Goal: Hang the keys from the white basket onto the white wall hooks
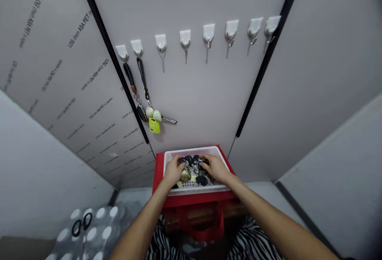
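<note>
Head view: I look down over both forearms at a wall and a basket in front of me.
Basket [193, 151]: white, slotted, sitting on top of a red box [191, 201] that stands against the wall.
Keys [195, 169]: a loose heap of dark fobs, rings and a brass-coloured piece, lying in the basket between my hands.
Left hand [173, 171]: in the basket's left half, fingers bent down onto a dark fob; I cannot tell whether they pinch it.
Right hand [215, 167]: in the right half, fingers curled over the heap; whether they grip anything is hidden.
Hooks [185, 37]: a row of eight on the wall above; the two leftmost carry key straps [142, 78], with a yellow tag [154, 125] hanging lowest.
Lower left: a pack of bottles [89, 234] with scissors [82, 224] lying on it.
Risk, tangling: I judge the rings interlock, so lifting one could drag its neighbours over the rim.
Risk, basket: it only rests on the box, so a sideways push from either hand could slide it off.
</note>
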